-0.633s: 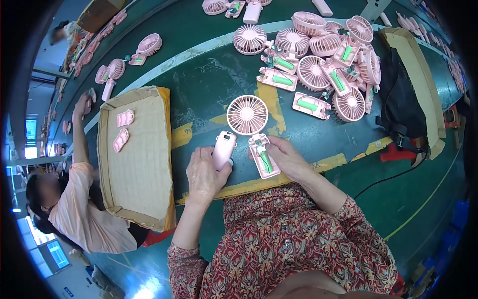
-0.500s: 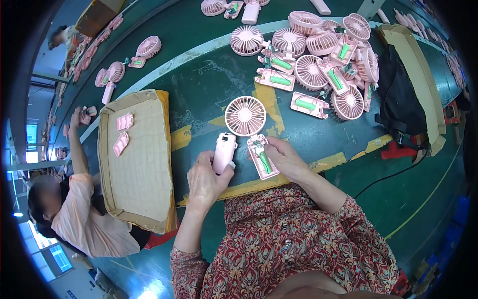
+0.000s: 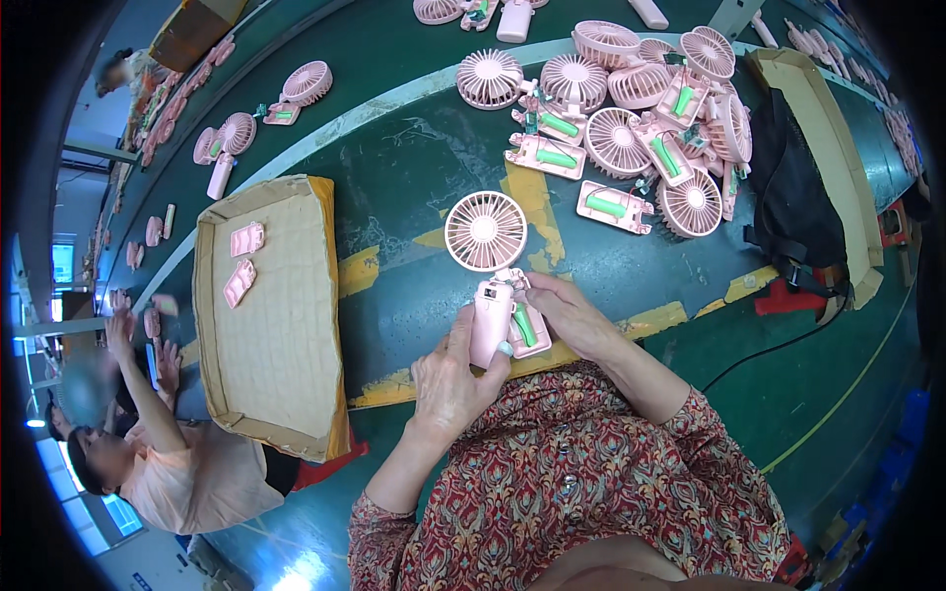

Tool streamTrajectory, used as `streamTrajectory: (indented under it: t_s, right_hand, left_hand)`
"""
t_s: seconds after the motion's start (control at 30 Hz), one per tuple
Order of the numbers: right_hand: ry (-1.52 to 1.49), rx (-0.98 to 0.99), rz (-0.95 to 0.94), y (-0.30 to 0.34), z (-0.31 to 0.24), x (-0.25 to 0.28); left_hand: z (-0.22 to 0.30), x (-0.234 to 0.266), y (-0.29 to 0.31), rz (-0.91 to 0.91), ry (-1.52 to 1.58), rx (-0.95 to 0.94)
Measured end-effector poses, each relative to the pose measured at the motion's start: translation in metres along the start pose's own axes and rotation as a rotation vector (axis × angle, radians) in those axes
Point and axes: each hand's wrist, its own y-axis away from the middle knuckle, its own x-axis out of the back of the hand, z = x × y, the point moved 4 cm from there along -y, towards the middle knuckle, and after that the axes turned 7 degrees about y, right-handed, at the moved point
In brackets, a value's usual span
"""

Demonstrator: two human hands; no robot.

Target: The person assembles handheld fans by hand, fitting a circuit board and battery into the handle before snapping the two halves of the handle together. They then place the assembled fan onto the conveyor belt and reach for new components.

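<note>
Gripping a pink handle cover [image 3: 492, 320] with your left hand [image 3: 448, 394], thumb along its right side near the lower end, fingers wrapped on the left side. Cover stands roughly upright in view, overlapping the left part of the open handle half [image 3: 539, 337]; can't tell if the two touch. Your right hand [image 3: 576, 320] is closed on that half's upper right edge, thumb over the top end, other fingers mostly hidden. Green battery [image 3: 526, 325] shows inside the half, right of the cover. Fan head [image 3: 486, 231] lies just above both parts, grille up, on the green table [image 3: 414, 158], near a strip of yellow tape [image 3: 537, 217]. To your left, a shallow cardboard tray [image 3: 271, 364] has two small pink pieces [image 3: 247, 238] in its upper left area. Upper right, a heap of pink fans [image 3: 617, 143], several with open handles and green batteries showing. Right of the heap, a black bag [image 3: 793, 187] beside a long cardboard box [image 3: 828, 128]. Far left, a co-worker [image 3: 202, 483] in a pale peach top has both arms raised near more pink parts, some blurred
</note>
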Motion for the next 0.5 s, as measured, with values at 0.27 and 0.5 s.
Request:
streamTrajectory:
  t_s: [0.27, 0.5]
  right_hand:
    - [-0.111, -0.063, -0.015, 0.004, -0.003, -0.004]
    - [-0.241, -0.103, -0.026, 0.009, -0.008, -0.01]
  left_hand:
    - [0.009, 0.002, 0.001, 0.014, 0.191, 0.03]
    - [0.018, -0.002, 0.002, 0.061, 0.113, -0.025]
